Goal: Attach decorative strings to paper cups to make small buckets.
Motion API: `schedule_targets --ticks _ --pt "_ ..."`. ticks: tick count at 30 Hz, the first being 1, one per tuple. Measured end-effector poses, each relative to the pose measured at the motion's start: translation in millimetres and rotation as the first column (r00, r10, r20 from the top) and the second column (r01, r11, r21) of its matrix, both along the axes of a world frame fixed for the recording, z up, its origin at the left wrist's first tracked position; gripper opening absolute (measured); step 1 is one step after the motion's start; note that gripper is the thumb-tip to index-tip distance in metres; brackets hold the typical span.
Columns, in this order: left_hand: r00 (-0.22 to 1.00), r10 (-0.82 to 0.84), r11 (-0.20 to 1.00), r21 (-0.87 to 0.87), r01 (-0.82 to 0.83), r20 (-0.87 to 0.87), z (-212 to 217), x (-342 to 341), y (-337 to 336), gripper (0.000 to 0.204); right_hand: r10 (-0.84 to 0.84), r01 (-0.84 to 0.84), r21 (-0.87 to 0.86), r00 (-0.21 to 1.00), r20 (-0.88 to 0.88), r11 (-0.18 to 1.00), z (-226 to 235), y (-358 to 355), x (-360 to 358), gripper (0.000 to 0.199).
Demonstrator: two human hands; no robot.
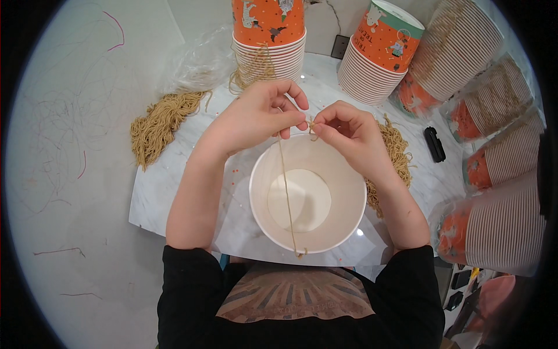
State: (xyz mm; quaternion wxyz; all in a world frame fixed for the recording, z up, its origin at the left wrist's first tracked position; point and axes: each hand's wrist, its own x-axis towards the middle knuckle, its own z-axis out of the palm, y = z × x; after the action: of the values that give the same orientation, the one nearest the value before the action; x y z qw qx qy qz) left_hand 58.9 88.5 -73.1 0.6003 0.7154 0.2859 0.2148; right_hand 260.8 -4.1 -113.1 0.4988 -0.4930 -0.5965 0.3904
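Observation:
A white paper bucket [344, 216] stands upright before me, its inside showing. A tan cord [286, 192] runs over its mouth, from a knot at the near rim up to my fingers. Above the far rim, my left hand [261, 110] pinches the cord between thumb and fingers. Just to the right, my right hand [351, 134] pinches a short knotted end of the same cord, its fingertips nearly touching the left hand's. The far rim is partly hidden behind my hands.
Bundles of tan cord [160, 125] lie left and right of the bucket. Stacked orange-printed buckets [270, 58] stand at the back, with bagged stacks [503, 227] along the right. A black clip-like object [434, 144] lies on the marbled table [157, 198]. Scribbles mark the left wall.

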Motion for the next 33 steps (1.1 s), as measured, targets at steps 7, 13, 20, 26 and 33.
schedule_targets --ticks 7,13,20,26,33 --pt "0.995 -0.07 0.994 0.077 0.075 -0.075 1 -6 3 0.012 0.01 -0.011 -0.034 0.999 -0.036 0.999 -1 0 0 0.01" --pt "0.994 -0.063 0.991 0.109 0.073 -0.091 0 -6 2 0.014 -0.046 0.039 0.094 0.996 0.071 0.995 1 -1 -4 0.009" --pt "0.999 -0.009 0.987 0.16 0.017 -0.05 -6 0 1 0.019 -0.097 0.066 0.189 0.983 0.157 0.98 0 -3 -6 0.008" --pt "0.999 0.007 0.98 0.197 0.0 -0.035 -11 4 0 0.022 -0.112 0.066 0.22 0.973 0.203 0.973 1 -4 -6 0.01" --pt "0.999 0.014 0.985 0.171 -0.008 -0.031 -15 5 2 0.025 -0.123 0.076 0.2 0.965 0.233 0.977 1 -4 -5 0.012"
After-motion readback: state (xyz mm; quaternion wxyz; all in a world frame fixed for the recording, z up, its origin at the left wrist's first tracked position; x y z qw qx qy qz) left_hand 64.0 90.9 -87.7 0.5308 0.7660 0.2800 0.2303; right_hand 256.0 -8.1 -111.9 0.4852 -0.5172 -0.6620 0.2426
